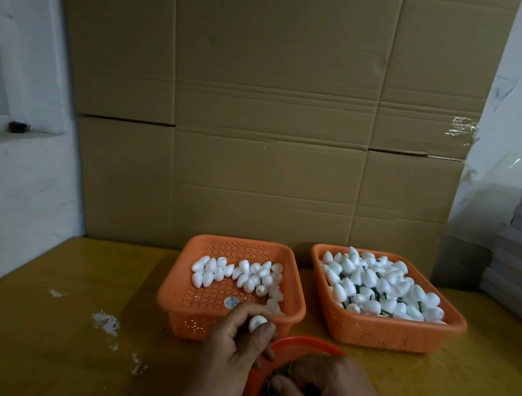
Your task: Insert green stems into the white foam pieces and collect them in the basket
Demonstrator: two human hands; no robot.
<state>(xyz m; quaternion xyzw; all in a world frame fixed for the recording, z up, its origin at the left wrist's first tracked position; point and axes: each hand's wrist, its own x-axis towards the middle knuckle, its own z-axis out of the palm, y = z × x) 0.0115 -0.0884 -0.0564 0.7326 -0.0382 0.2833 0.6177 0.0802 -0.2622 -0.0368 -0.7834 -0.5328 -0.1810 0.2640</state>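
Pinching one white foam piece (256, 321) in its grip, the left hand (233, 353) is waiting over the bench (50, 353) while the right hand (328, 390) is curling into the round basket (303, 343) of green stems (282, 368); whether it is gripping one is unclear. Next, I judge, comes pushing a stem in and dropping the piece in the right-hand basket (383, 335). No writing is legible.

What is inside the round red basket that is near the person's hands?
Inside the round red basket lie dark green stems. The right hand reaches into it and covers most of the inside, so how many stems there are cannot be seen.
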